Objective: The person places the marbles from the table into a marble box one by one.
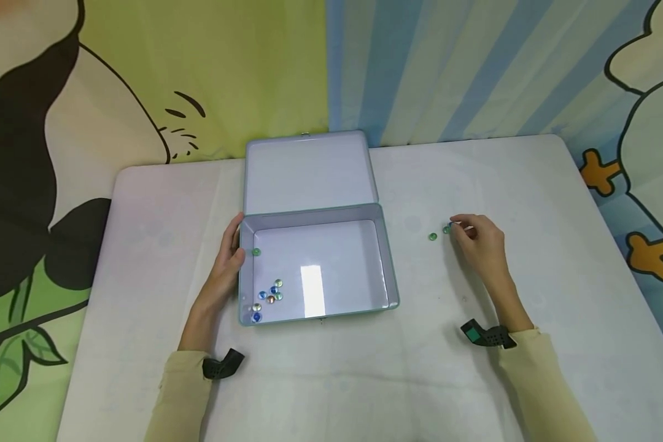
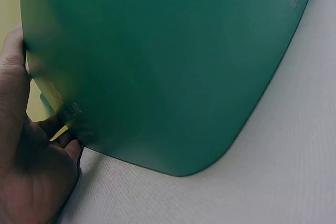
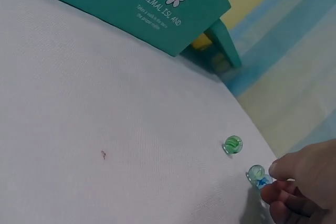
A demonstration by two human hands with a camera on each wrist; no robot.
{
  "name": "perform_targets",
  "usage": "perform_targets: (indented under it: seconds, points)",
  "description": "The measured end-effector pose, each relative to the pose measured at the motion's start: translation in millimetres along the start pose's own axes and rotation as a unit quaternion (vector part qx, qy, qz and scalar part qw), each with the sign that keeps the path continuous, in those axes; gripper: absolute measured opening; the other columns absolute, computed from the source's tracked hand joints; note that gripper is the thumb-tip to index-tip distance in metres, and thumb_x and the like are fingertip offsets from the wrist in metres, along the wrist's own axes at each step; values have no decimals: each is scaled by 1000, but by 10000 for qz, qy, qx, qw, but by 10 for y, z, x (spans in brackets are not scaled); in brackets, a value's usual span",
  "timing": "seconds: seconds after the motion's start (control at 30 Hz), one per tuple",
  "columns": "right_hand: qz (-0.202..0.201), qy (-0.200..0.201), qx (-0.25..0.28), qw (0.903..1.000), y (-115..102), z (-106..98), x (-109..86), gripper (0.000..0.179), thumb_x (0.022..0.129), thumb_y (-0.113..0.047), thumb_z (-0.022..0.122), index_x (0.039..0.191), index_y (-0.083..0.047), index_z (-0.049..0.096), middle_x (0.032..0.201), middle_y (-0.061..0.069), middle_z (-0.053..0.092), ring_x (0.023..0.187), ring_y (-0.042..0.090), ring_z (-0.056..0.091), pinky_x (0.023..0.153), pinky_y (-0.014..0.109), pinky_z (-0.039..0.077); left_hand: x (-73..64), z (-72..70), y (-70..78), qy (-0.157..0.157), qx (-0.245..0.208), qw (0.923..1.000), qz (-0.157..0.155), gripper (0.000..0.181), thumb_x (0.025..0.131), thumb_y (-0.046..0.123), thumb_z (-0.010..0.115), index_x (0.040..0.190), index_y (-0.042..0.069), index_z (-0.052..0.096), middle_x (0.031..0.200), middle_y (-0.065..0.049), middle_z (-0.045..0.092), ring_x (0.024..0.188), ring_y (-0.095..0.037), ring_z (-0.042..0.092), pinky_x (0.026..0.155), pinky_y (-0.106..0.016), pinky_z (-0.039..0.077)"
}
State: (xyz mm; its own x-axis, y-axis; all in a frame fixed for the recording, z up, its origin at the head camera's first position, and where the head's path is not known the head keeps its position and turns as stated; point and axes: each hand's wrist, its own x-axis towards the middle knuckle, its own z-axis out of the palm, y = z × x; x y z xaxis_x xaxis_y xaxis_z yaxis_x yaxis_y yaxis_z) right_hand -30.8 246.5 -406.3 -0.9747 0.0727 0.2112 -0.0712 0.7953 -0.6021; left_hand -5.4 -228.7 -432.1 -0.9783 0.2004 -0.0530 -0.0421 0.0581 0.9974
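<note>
An open tin box (image 1: 348,258), pale inside and green outside, stands on the table with its lid (image 1: 309,175) folded back. My left hand (image 1: 224,270) holds its left wall near the back corner; in the left wrist view the fingers bend at the green wall (image 2: 157,77). Several glass marbles lie inside, mostly at the front left, among them a blue one (image 1: 256,317) and a green one (image 1: 256,252). To the right of the box, my right hand (image 1: 479,242) pinches a blue marble (image 3: 264,182) between thumb and fingers. A clear green marble (image 3: 256,172) sits right beside it, and another green marble (image 3: 233,144) lies slightly apart.
A white cloth covers the table (image 1: 558,245). Behind it hangs a printed curtain (image 1: 447,67) with cartoon figures, close to the table's back edge. Dark bands (image 1: 223,365) are on both wrists.
</note>
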Motion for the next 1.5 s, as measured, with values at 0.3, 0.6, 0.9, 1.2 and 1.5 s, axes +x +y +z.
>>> perform_targets:
  seconds: [0.3,0.6,0.9,1.2,1.5]
  points:
    - [52,-466,-368,9982,25,37,88,18,93,-8,63,107,2,69,82,18,58,72,23,47,63,32,36,5,1,12,43,66,10000,-14,83,87,67,54,154,36,15,163,-5,12,150,-33,6,113,-68,2]
    - [21,-580,-181,9981,-1,-61,25,21,98,-14,58,108,2,65,81,16,59,67,18,46,61,26,37,4,11,20,13,21,10000,-22,83,87,67,54,154,36,14,163,-6,11,150,-33,5,113,-68,1]
    - [-663,-452,808,9935,-221,-171,-86,18,100,-12,53,108,3,59,75,14,61,61,2,49,55,12,39,1,17,19,61,-26,10000,-19,83,87,68,54,153,38,15,161,-8,15,146,-34,13,112,-66,5]
    - [-1583,-957,1951,9632,-859,-119,-145,15,89,9,61,103,6,59,80,7,62,66,2,57,64,13,48,8,11,7,37,-32,10000,17,82,88,66,54,153,37,15,162,-7,15,147,-33,12,113,-65,5]
    - [-1793,-2129,2532,9265,-1320,-45,-149,17,86,4,68,102,0,63,87,6,66,71,6,58,65,19,47,0,-3,5,-3,19,10000,71,79,90,65,52,154,37,14,162,-7,15,147,-34,12,112,-67,6]
